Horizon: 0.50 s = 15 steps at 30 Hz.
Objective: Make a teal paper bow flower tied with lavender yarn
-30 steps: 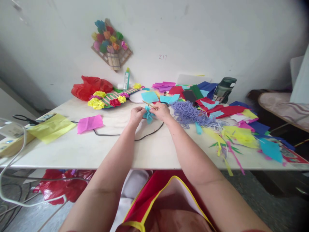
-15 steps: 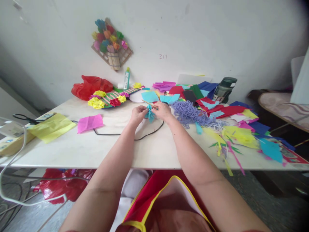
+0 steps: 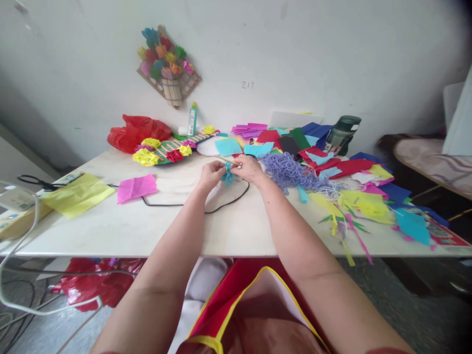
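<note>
Both my hands meet over the middle of the white table (image 3: 236, 231). My left hand (image 3: 211, 175) pinches a small crumpled piece of light blue tissue paper (image 3: 227, 174). My right hand (image 3: 250, 169) grips the same blue paper together with a thin wooden stick (image 3: 228, 160) that points up and to the left. The paper is bunched around the stick between my fingertips. A black cable (image 3: 221, 205) loops on the table just under my hands.
A pink sheet (image 3: 136, 188) and a yellow sheet (image 3: 78, 194) lie to the left, with scissors (image 3: 35, 181) beyond. Purple yarn (image 3: 289, 172), many coloured paper scraps (image 3: 354, 196), a dark green bottle (image 3: 342, 133), a glue bottle (image 3: 192, 119), paper flowers (image 3: 162, 152) and a red bag (image 3: 138, 132) fill the back.
My hands have stayed in place and drawn slightly closer, squeezing the blue paper tighter around the stick. The view has shifted a little.
</note>
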Available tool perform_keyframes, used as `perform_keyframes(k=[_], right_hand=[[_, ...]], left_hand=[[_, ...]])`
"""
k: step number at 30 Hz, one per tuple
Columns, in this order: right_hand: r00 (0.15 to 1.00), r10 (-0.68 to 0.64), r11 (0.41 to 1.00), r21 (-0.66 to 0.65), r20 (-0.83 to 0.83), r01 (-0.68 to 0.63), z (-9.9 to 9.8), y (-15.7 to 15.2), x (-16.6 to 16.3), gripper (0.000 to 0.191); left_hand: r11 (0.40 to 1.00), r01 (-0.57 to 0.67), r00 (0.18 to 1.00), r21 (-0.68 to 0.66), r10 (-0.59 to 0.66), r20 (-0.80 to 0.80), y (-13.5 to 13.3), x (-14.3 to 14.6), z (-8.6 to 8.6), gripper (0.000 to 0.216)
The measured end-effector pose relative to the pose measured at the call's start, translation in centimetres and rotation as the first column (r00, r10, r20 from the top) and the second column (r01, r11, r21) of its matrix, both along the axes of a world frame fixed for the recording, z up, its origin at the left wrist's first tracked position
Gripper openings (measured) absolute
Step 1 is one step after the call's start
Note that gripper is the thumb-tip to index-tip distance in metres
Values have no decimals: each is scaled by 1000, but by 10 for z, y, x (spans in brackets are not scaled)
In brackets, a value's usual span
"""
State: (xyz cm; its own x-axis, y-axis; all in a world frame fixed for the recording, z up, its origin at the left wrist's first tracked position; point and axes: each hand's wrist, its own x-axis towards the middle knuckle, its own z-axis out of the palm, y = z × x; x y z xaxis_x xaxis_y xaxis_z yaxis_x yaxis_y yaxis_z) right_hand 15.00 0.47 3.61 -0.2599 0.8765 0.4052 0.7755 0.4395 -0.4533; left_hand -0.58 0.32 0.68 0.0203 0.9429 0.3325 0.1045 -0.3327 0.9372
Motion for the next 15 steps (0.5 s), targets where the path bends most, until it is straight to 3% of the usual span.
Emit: perform_keyframes(k=[7,15], right_hand=[[994,-34,999,-12,-106,33,-4,6,-1,15],[993,-79,996,22,-90,81,-2,3,-6,14]], left_hand=[[994,33,994,-104,-22,103,-3,0,3,21],[995,78,986,-54,-69,151,-3,-1,1,45]])
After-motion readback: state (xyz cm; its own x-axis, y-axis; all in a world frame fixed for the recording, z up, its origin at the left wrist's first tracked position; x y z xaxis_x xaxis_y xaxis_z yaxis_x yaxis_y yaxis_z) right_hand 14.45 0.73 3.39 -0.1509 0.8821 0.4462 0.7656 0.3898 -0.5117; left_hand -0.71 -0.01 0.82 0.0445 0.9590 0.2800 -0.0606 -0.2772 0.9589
